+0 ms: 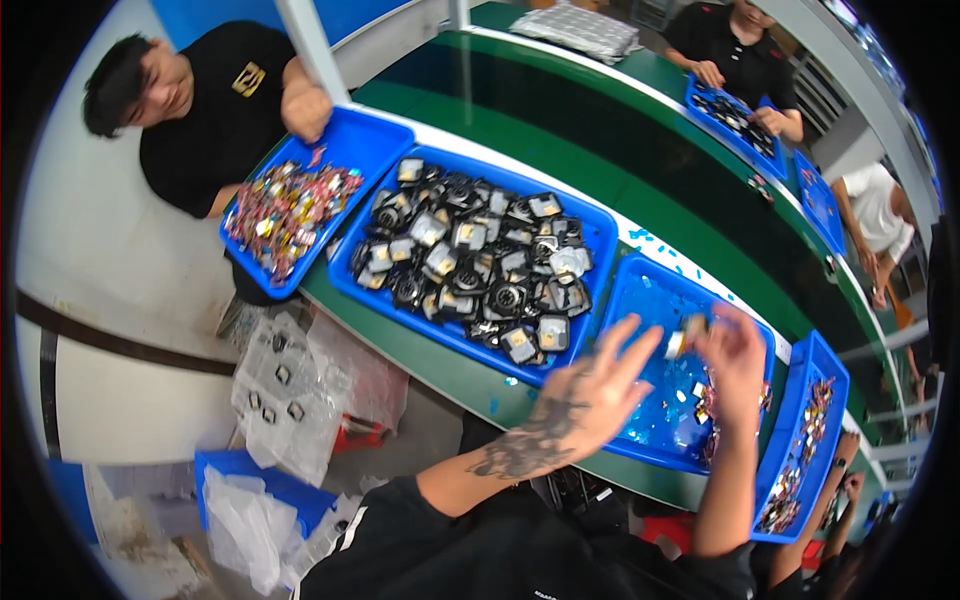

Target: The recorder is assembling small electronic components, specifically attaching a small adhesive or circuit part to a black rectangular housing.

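While the right hand [728, 352] pinches a small part [680, 342], the left hand [598, 388] splays over a blue tray [650, 425].

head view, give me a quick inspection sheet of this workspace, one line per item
Surface: green table carrying several blue trays.
Things at hand: small part, blurred; work tray beneath the hands, with a pile of small parts on its right side; beside it, a tray heaped with black and grey parts.
Clutter: blue scraps behind the work tray; plastic bag below the table at left.
Hands: left hand open, fingers spread; right hand seems to pinch the small part.
Cables: nothing seen for certain.
Surroundings: co-worker at left, another person across, both at trays.
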Demonstrator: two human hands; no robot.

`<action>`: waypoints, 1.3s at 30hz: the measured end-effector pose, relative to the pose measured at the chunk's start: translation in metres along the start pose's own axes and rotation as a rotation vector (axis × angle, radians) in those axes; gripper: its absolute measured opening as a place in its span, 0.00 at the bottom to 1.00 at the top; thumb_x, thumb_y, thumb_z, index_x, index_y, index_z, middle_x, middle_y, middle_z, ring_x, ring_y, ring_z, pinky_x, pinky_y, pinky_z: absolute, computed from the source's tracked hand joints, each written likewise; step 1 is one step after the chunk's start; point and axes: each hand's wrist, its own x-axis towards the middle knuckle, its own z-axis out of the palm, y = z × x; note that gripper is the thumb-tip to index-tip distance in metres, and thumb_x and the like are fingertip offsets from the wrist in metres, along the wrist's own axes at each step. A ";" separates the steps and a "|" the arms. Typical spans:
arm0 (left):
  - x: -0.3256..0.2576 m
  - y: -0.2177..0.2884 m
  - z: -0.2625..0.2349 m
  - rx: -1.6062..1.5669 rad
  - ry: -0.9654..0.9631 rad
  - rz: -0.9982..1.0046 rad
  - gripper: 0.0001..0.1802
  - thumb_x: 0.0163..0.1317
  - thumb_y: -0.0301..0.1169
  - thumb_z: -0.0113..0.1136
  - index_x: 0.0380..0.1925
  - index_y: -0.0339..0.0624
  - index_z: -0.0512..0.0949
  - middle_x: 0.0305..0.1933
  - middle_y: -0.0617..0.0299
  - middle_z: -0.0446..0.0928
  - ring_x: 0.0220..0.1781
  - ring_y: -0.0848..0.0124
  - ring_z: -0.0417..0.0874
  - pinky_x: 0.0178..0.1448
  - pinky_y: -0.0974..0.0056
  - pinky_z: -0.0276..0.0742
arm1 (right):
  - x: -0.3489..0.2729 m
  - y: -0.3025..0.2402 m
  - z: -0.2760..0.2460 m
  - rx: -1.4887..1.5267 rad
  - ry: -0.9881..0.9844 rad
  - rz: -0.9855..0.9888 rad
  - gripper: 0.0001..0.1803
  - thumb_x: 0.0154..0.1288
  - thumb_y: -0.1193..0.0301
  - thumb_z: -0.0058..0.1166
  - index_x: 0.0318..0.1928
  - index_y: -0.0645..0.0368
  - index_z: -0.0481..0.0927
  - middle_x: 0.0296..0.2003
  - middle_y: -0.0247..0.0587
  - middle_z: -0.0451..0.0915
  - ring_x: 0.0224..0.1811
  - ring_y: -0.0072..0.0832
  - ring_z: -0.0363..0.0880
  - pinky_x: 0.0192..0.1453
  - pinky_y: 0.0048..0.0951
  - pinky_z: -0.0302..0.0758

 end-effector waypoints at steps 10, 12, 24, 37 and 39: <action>0.039 -0.057 -0.035 0.675 -0.089 0.168 0.16 0.47 0.25 0.61 0.39 0.38 0.82 0.48 0.53 0.76 0.48 0.60 0.73 0.48 0.59 0.73 | 0.183 0.085 -0.065 -0.565 0.126 0.245 0.16 0.50 0.80 0.64 0.42 0.62 0.79 0.33 0.45 0.83 0.35 0.31 0.83 0.41 0.30 0.77; 0.039 -0.057 -0.042 0.599 -0.028 0.195 0.15 0.46 0.24 0.61 0.38 0.37 0.82 0.48 0.54 0.76 0.48 0.60 0.73 0.49 0.58 0.72 | 0.160 0.056 -0.045 -1.071 0.259 -0.117 0.15 0.52 0.78 0.63 0.42 0.59 0.80 0.39 0.50 0.80 0.44 0.40 0.81 0.47 0.37 0.77; 0.014 -0.061 -0.040 0.252 0.343 -0.007 0.06 0.62 0.20 0.56 0.39 0.38 0.76 0.50 0.49 0.72 0.40 0.55 0.80 0.43 0.59 0.77 | 0.094 -0.002 0.113 -0.494 -0.522 -0.133 0.18 0.54 0.62 0.68 0.40 0.61 0.83 0.34 0.48 0.82 0.38 0.39 0.80 0.45 0.36 0.76; -0.019 -0.039 -0.042 -1.227 0.527 -0.171 0.03 0.69 0.24 0.50 0.41 0.39 0.70 0.53 0.45 0.76 0.53 0.56 0.82 0.57 0.58 0.79 | 0.091 0.003 0.126 -0.941 -0.496 -0.408 0.13 0.52 0.68 0.66 0.37 0.63 0.84 0.38 0.52 0.81 0.42 0.46 0.81 0.48 0.41 0.77; -0.019 -0.046 -0.035 -1.128 0.542 -0.148 0.05 0.68 0.22 0.53 0.41 0.39 0.70 0.50 0.48 0.77 0.51 0.59 0.83 0.54 0.60 0.80 | 0.092 0.011 0.125 -0.837 -0.404 -0.501 0.08 0.59 0.70 0.59 0.35 0.62 0.85 0.38 0.52 0.79 0.42 0.49 0.80 0.48 0.43 0.77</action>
